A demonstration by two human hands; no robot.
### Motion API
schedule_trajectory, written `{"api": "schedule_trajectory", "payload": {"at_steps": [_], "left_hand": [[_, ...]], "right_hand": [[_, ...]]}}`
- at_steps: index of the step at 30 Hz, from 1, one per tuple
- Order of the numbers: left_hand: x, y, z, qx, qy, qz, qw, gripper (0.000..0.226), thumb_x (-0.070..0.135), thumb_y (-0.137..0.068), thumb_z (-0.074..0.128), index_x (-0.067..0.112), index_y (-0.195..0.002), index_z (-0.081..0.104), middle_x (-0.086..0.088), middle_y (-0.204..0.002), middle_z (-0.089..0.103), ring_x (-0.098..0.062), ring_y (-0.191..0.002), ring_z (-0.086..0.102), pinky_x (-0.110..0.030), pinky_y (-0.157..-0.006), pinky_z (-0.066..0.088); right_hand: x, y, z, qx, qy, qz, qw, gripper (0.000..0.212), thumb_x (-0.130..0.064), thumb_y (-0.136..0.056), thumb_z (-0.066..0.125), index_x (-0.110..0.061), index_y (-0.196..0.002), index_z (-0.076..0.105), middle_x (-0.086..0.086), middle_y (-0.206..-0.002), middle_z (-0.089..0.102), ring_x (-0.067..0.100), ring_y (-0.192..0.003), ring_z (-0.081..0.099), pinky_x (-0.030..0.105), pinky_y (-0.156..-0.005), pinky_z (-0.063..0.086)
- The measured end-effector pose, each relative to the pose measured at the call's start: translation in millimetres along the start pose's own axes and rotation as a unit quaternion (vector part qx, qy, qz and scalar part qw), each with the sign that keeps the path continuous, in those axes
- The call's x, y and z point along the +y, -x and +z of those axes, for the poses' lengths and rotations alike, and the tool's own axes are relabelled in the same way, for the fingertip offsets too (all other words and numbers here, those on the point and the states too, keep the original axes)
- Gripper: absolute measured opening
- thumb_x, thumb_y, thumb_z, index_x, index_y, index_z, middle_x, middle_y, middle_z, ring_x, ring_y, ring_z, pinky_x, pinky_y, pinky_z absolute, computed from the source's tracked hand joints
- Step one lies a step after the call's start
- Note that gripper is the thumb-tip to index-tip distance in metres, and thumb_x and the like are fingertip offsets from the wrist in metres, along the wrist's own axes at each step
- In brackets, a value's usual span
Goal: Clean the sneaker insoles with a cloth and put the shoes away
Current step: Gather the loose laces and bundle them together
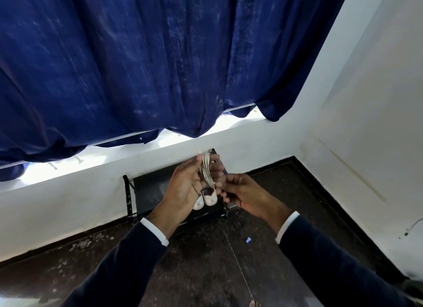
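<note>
White laces (206, 169) are looped round my left hand (187, 187), fingers curled to keep the coil tidy. My right hand (242, 195) pinches the loose end taut. Below, the shoes (207, 198) already sit on the black rack (146, 192) by the wall.

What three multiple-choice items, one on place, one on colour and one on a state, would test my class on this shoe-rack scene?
1. Where are the white shoes?
A. on the black rack
B. on the window ledge
C. in the person's lap

2. What colour is the curtain?
A. red
B. dark blue
C. green

3. What is the left hand doing?
A. hanging empty
B. pressing on the floor
C. holding a bundle of white laces

Answers: 1 A, the pair sits on the rack's shelf. 2 B, blue folds fill the top. 3 C, fingers curl round the loops, with the right hand beside it.
</note>
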State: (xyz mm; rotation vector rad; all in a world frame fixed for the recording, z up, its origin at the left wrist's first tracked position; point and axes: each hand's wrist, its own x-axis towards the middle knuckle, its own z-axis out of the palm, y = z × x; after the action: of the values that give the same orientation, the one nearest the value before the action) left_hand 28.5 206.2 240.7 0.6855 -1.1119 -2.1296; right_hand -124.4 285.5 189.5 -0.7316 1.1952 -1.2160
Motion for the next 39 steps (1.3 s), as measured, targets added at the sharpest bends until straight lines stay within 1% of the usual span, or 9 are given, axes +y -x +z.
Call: {"api": "schedule_trajectory", "payload": {"at_steps": [3,5,8,13,17,24,30,35,39], "left_hand": [[-7,3,2,0.001,0.003,-0.018,1.000,0.039,0.018,-0.107,0.035,-0.005,-0.102,0.067,-0.012,-0.067,0.065,-0.027,-0.067,0.058,-0.050,-0.089,0.046],[-9,1,3,0.014,0.029,-0.022,0.999,0.041,0.022,-0.107,0.035,-0.003,-0.094,0.065,-0.006,-0.057,0.053,-0.018,-0.057,0.050,-0.041,-0.077,0.045],[-8,-2,2,0.010,0.074,-0.041,0.996,0.043,0.032,-0.107,0.040,0.005,-0.082,0.062,0.002,-0.051,0.037,-0.009,-0.047,0.036,-0.026,-0.058,0.039],[-13,-2,0,0.006,0.079,-0.059,0.995,0.040,0.031,-0.102,0.050,0.014,-0.066,0.055,0.007,-0.046,0.028,-0.007,-0.041,0.029,-0.024,-0.052,0.036],[-23,2,6,0.004,0.075,-0.052,0.996,0.042,0.032,-0.092,0.058,0.018,-0.054,0.047,0.006,-0.044,0.026,-0.007,-0.039,0.026,-0.022,-0.045,0.034],[-40,2,40,0.061,0.107,-0.059,0.991,0.054,0.039,-0.086,0.060,0.022,-0.044,0.032,0.008,-0.036,0.024,-0.005,-0.032,0.023,-0.019,-0.039,0.027],[-85,-19,99,0.050,0.143,-0.057,0.987,0.058,0.051,-0.100,0.042,0.016,-0.054,0.044,0.008,-0.040,0.023,-0.007,-0.035,0.023,-0.024,-0.041,0.027],[-128,-39,156,0.058,0.041,-0.057,0.996,0.051,0.035,-0.096,0.051,0.022,-0.048,0.039,0.008,-0.041,0.028,-0.006,-0.037,0.028,-0.022,-0.046,0.030],[-161,-52,196,0.063,-0.023,-0.043,0.997,0.049,0.033,-0.093,0.057,0.020,-0.048,0.043,0.006,-0.042,0.035,-0.008,-0.037,0.032,-0.024,-0.046,0.033]], "right_hand": [[-25,-4,-6,0.014,0.092,-0.047,0.995,0.007,-0.001,-0.096,0.060,0.001,-0.096,0.067,0.017,-0.084,0.062,0.012,-0.068,0.058,0.020,-0.064,0.051],[-35,-4,-3,0.008,0.110,-0.070,0.991,0.008,0.002,-0.096,0.059,0.000,-0.096,0.067,0.016,-0.085,0.065,0.015,-0.073,0.063,0.022,-0.069,0.055],[-33,3,8,0.025,0.051,-0.094,0.994,0.009,0.006,-0.095,0.057,0.004,-0.100,0.065,0.014,-0.083,0.068,0.013,-0.072,0.068,0.020,-0.067,0.055],[-7,10,21,0.100,-0.112,-0.097,0.984,0.012,0.006,-0.091,0.061,0.001,-0.100,0.066,0.010,-0.082,0.070,0.018,-0.072,0.067,0.026,-0.070,0.058],[5,19,29,0.164,-0.164,-0.114,0.966,0.017,0.006,-0.094,0.058,0.012,-0.109,0.061,0.012,-0.079,0.068,0.016,-0.067,0.067,0.024,-0.064,0.056],[2,51,17,0.254,-0.106,-0.213,0.937,0.030,0.010,-0.085,0.069,0.008,-0.114,0.059,0.013,-0.080,0.069,0.014,-0.069,0.067,0.024,-0.067,0.056],[8,78,-42,0.327,0.037,-0.240,0.913,0.013,-0.002,-0.091,0.069,-0.006,-0.100,0.077,0.003,-0.091,0.078,0.015,-0.088,0.073,0.031,-0.081,0.058],[15,108,-109,0.288,0.087,-0.261,0.917,0.023,-0.012,-0.093,0.069,-0.013,-0.115,0.075,-0.001,-0.109,0.073,0.018,-0.108,0.068,0.037,-0.094,0.055],[14,128,-163,0.293,0.113,-0.246,0.917,0.021,-0.010,-0.086,0.077,-0.016,-0.106,0.079,-0.005,-0.102,0.074,0.019,-0.099,0.070,0.046,-0.088,0.058]]}}
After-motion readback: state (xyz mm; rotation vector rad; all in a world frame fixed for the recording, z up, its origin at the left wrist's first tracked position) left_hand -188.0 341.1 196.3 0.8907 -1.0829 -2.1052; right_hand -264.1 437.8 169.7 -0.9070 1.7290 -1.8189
